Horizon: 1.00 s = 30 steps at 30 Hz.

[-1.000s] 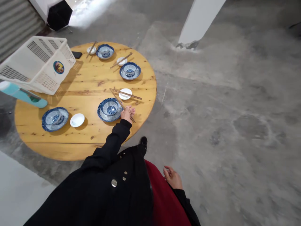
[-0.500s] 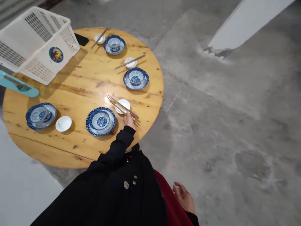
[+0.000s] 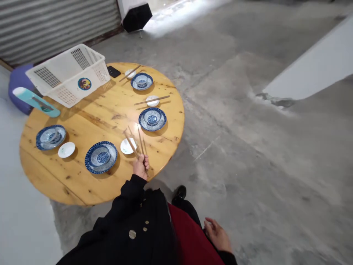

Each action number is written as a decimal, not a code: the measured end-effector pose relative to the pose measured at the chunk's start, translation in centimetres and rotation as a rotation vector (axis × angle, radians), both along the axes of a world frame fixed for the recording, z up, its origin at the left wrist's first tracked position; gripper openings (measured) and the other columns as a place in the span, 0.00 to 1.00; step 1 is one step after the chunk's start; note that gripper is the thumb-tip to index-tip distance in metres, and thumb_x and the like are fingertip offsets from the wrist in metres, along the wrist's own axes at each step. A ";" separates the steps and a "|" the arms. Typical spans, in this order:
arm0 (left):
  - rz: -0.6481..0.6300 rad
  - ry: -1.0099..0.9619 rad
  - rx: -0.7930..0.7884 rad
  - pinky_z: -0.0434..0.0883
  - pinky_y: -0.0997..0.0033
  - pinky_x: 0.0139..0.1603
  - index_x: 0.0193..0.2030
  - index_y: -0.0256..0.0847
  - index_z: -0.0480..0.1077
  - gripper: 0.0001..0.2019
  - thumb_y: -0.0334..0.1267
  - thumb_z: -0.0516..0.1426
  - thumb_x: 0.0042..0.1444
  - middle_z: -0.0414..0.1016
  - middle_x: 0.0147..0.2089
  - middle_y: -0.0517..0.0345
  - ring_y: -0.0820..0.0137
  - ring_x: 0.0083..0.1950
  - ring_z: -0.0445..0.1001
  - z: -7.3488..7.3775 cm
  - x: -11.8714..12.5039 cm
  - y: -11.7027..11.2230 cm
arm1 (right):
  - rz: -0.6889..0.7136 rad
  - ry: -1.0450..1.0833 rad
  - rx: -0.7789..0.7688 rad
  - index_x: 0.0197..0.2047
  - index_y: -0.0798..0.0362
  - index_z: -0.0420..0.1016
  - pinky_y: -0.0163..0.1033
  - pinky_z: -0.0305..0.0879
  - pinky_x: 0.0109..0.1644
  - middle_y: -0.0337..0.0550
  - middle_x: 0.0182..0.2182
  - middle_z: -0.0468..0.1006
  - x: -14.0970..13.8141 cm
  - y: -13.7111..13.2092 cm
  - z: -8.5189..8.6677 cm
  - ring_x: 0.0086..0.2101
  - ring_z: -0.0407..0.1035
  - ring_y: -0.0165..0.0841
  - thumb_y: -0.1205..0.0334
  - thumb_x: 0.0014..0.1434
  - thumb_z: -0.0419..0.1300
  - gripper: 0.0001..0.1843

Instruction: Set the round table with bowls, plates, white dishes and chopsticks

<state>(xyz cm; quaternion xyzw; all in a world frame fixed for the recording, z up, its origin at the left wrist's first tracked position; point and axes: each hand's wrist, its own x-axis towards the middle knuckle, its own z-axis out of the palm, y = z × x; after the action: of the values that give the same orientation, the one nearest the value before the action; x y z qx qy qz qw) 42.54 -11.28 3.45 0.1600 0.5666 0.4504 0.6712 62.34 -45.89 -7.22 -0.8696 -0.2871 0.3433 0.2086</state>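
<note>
Chopsticks (image 3: 132,145), gripped in a person's left hand (image 3: 140,167), spread apart above the near-right edge of a round wooden table (image 3: 79,184). The left fingers are closed around the sticks near one end, with the longer lengths angling up and away over the tabletop; blur and shadows leave their exact number unclear. A small white dish (image 3: 126,148) sits just beyond the hand, partly crossed by the sticks in this view. To its left, a blue-and-white plate (image 3: 89,164) bears a patterned bowl (image 3: 103,157).

The right hand (image 3: 218,235) hangs away from the table beside a red garment (image 3: 187,235), its fingers loosely bent and slightly apart.

Three more plates with bowls ring the table. At the far side, wooden chopstick pairs (image 3: 162,98) lie across two white saucers (image 3: 152,103), while a white bowl-shaped dish (image 3: 66,150) stands beside the leftmost plate (image 3: 40,142). A white plastic basket (image 3: 96,73) with a round sticker (image 3: 84,84) occupies the back left, between a turquoise bottle-like object (image 3: 30,98) and a black phone (image 3: 114,71). Behind stands a corrugated shutter (image 3: 60,22); a white pillar (image 3: 311,70) meets the gray concrete floor (image 3: 248,165) at right.
</note>
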 end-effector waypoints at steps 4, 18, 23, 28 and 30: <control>-0.209 -0.043 0.072 0.49 0.83 0.14 0.31 0.36 0.68 0.21 0.52 0.67 0.50 0.60 0.22 0.67 0.84 0.18 0.54 2.4 6.9 -3.3 | -0.113 0.153 0.134 0.36 0.51 0.78 0.45 0.75 0.32 0.45 0.23 0.78 10.0 4.5 2.3 0.25 0.76 0.41 0.41 0.49 0.55 0.24; -0.923 -0.008 0.200 0.48 0.78 0.15 0.30 0.37 0.72 0.23 0.59 0.64 0.51 0.62 0.20 0.64 0.81 0.16 0.53 4.0 23.0 -3.9 | -0.152 0.557 0.816 0.40 0.57 0.78 0.31 0.55 0.19 0.33 0.18 0.71 21.1 28.9 15.2 0.15 0.59 0.24 0.36 0.53 0.62 0.29; -1.083 -0.034 0.275 0.52 0.76 0.16 0.31 0.37 0.72 0.24 0.60 0.60 0.54 0.67 0.21 0.60 0.79 0.16 0.58 2.3 26.0 2.2 | -0.171 0.517 0.799 0.34 0.57 0.77 0.31 0.54 0.19 0.33 0.18 0.70 24.8 34.1 15.4 0.16 0.58 0.23 0.40 0.50 0.66 0.25; -1.125 -0.131 0.278 0.57 0.76 0.19 0.34 0.36 0.73 0.28 0.65 0.58 0.54 0.71 0.24 0.58 0.78 0.18 0.61 1.4 28.2 8.0 | -0.084 0.413 0.729 0.29 0.56 0.76 0.32 0.58 0.21 0.34 0.14 0.69 27.8 39.4 15.8 0.16 0.60 0.25 0.42 0.52 0.67 0.22; -1.060 -0.172 0.263 0.60 0.76 0.20 0.38 0.36 0.74 0.30 0.67 0.57 0.53 0.74 0.27 0.56 0.77 0.20 0.64 1.3 28.6 9.8 | 0.013 0.401 0.686 0.30 0.56 0.76 0.32 0.60 0.22 0.34 0.15 0.70 28.0 41.9 16.1 0.17 0.61 0.26 0.42 0.53 0.66 0.22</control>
<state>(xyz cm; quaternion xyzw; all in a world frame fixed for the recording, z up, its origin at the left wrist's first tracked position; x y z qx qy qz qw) 71.13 -1.46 4.74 0.4686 0.2905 0.1293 0.8242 90.30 -3.99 8.92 -0.6634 -0.3441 0.3918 0.5366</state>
